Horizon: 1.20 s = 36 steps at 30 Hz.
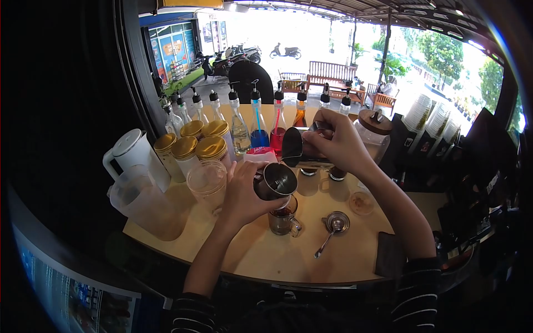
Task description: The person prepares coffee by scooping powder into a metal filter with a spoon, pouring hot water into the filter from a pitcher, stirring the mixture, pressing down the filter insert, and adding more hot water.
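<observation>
My left hand (244,194) is wrapped round a dark metal cup (280,180), tilted above a glass mug (283,221) that holds dark liquid. In my right hand (338,141) is a small dark metal pitcher (292,147), gripped at its handle side and held just above and to the right of the cup. Whether anything flows from either vessel cannot be made out. Behind my right hand stand two more glasses (337,173) with dark contents, partly hidden. A spoon (328,240) rests in a small metal dish (337,222) to the right of the mug.
Syrup bottles (259,125) with pump tops line the back. Gold-lidded jars (211,147), a white pitcher (139,155) and a plastic jug (147,202) stand left on the wooden counter (250,252). Stacked cups (417,114) are at right; a dark cloth (390,252) lies near the front edge.
</observation>
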### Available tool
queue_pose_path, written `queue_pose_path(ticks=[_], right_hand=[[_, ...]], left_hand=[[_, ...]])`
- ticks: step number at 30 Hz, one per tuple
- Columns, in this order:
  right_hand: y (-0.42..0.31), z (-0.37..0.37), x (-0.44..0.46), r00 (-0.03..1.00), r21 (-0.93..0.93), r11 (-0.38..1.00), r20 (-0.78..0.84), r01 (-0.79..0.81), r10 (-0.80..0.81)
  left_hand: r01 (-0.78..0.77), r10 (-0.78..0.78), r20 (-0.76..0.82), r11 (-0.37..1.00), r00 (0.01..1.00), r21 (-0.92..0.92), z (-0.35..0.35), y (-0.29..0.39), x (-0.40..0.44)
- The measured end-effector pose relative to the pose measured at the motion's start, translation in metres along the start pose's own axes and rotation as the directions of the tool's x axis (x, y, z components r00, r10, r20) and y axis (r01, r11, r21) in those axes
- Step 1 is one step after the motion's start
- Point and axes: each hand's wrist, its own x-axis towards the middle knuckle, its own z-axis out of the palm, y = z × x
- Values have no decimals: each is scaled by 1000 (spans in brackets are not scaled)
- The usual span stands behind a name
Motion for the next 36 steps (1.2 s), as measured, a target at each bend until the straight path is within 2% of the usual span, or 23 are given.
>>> queue_pose_path(ticks=[7,18,20,24,26,30,34,36], right_hand=[[-2,-4,-3,1000,-89,996,-19,-15,13],[11,-10,-7,1000,61,998,-19,-17,18],[5,-10,-9,999,50,998,-14,-29,30],[-8,-8,-15,999,67,997,-5,-46,46],[-11,-6,-15,1000,27,1000,-9,-14,15],[-9,-2,-14,999,-10,999,12,52,-52],[-16,0,-15,999,-15,999,34,28,-28],[-16,1,-16,999,41,999,44,13,-14]], left_hand=[[-4,4,-10,1000,1000,5,0,0,-2],[-22,22,-2,999,1000,30,3,1,-5],[-75,75,-101,997,992,9,7,1,-6],[-100,90,-152,993,984,-63,14,-2,-7],[-138,104,-187,974,977,-181,22,-6,-8],[-148,109,-204,971,973,-187,30,-5,-11],[-147,102,-233,972,967,-184,35,-6,-13],[-148,103,-243,974,965,-171,36,-6,-14]])
